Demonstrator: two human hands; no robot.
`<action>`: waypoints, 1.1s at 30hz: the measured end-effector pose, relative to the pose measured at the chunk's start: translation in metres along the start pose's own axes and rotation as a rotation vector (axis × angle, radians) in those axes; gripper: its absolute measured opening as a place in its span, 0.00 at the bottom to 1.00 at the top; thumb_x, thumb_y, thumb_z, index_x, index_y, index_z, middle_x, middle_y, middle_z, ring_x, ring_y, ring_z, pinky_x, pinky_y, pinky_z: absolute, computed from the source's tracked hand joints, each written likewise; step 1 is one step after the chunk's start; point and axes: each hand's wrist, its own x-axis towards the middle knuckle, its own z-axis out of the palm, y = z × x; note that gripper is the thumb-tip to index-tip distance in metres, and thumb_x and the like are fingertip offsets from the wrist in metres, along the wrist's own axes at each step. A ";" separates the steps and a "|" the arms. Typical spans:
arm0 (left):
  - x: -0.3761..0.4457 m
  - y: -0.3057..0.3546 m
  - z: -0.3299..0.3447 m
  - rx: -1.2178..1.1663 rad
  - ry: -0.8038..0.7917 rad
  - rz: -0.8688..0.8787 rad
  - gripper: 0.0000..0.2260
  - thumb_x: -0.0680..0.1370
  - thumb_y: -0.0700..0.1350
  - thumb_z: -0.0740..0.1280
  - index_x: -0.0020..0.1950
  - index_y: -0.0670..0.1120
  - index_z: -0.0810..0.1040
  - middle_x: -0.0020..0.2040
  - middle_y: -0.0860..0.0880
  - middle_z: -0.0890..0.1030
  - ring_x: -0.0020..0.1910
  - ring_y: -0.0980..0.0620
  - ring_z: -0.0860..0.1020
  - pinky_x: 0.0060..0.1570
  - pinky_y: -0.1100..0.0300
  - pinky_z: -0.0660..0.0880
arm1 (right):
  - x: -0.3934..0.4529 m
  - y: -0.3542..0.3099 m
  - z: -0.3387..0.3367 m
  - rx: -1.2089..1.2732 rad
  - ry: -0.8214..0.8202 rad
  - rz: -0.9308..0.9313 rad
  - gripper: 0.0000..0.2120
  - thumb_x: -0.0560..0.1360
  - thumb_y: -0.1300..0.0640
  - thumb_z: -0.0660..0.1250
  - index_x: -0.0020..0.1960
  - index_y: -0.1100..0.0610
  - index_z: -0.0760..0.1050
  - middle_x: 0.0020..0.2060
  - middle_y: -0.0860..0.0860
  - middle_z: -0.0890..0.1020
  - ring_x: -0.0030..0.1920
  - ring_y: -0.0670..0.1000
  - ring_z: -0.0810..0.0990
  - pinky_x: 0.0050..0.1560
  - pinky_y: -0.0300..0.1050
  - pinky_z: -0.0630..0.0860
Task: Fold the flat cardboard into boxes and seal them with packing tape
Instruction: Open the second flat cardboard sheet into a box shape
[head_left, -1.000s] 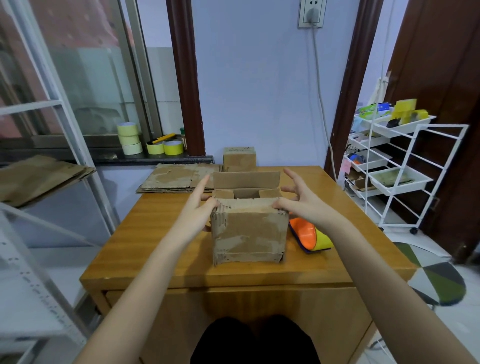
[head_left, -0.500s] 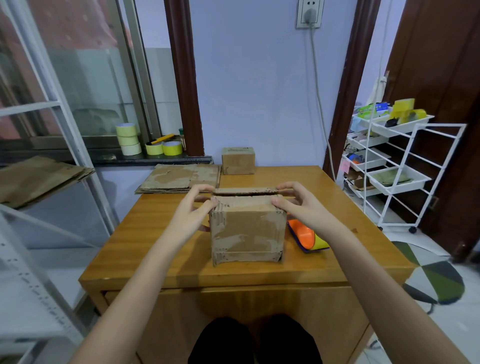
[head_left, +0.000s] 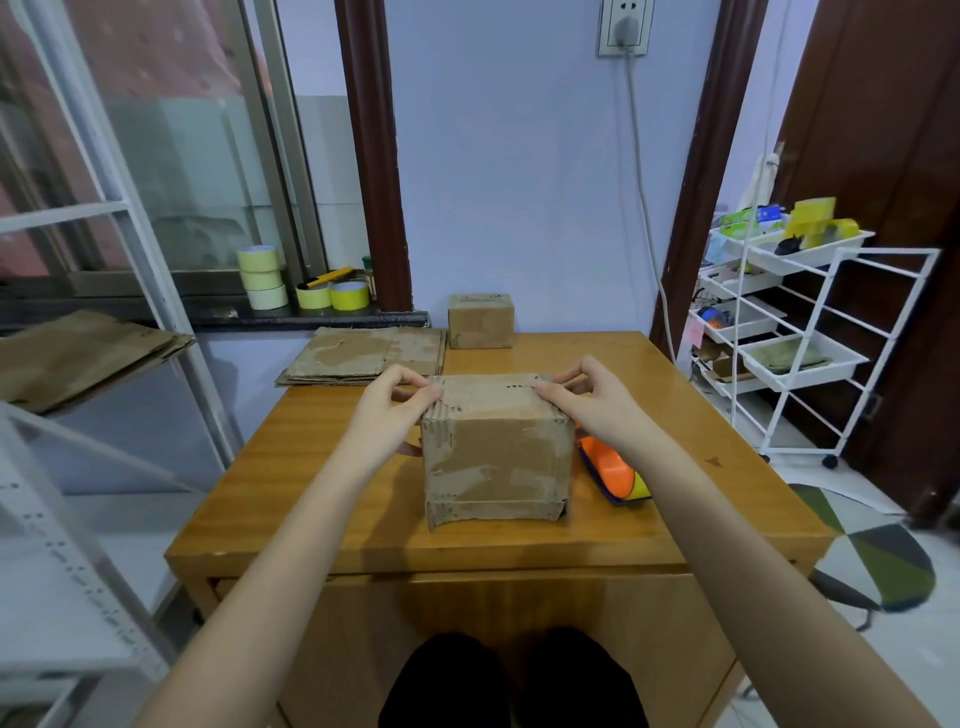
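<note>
A cardboard box (head_left: 496, 457) is standing upright near the front edge of the wooden surface (head_left: 322, 478), its top flaps lying folded down flat. The left hand (head_left: 392, 415) is resting against the box's upper left corner, its grip curled with thumb and fingertips pinching the left end of the top flaps. The right hand (head_left: 597, 402) is mirroring it at the box's upper right corner, its grip likewise curled and pinching the right end of the top.

Just to the right of the box, partly behind the right forearm, an orange and yellow tape dispenser (head_left: 615, 475) is lying on the surface. Behind the box, at the far edge, a smaller closed box (head_left: 480, 320) is sitting upright. To the left of that and behind the main box, a stack of flat cardboard (head_left: 363, 353) is lying by the windowsill. Further behind the box on the sill, rolls of tape (head_left: 262, 278) are standing stacked, with two more yellow rolls (head_left: 332, 295) beside them. Far to the left of the box, more flat cardboard sheets (head_left: 78, 353) are resting on a shelf. To the right of the box, off the surface, a white wire cart (head_left: 810, 332) is holding trays of assorted items.
</note>
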 end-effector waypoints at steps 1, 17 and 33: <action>0.000 0.001 0.000 0.007 0.006 -0.004 0.09 0.78 0.49 0.67 0.52 0.44 0.74 0.49 0.47 0.76 0.48 0.50 0.77 0.33 0.49 0.81 | 0.001 0.000 0.000 0.002 0.000 0.004 0.16 0.75 0.50 0.70 0.53 0.60 0.71 0.44 0.52 0.78 0.41 0.48 0.79 0.33 0.41 0.78; -0.007 0.008 -0.011 -0.019 -0.163 -0.182 0.14 0.80 0.53 0.63 0.56 0.43 0.79 0.48 0.46 0.82 0.38 0.50 0.82 0.33 0.52 0.82 | -0.001 0.001 -0.004 -0.114 -0.128 0.098 0.18 0.81 0.46 0.58 0.64 0.56 0.71 0.49 0.54 0.80 0.43 0.51 0.81 0.36 0.46 0.81; -0.028 -0.091 0.006 0.005 -0.158 0.161 0.29 0.75 0.41 0.70 0.69 0.62 0.61 0.69 0.58 0.68 0.63 0.50 0.74 0.63 0.51 0.73 | -0.036 0.091 0.046 0.061 0.023 -0.237 0.21 0.78 0.68 0.62 0.57 0.43 0.66 0.58 0.43 0.75 0.62 0.44 0.75 0.61 0.41 0.75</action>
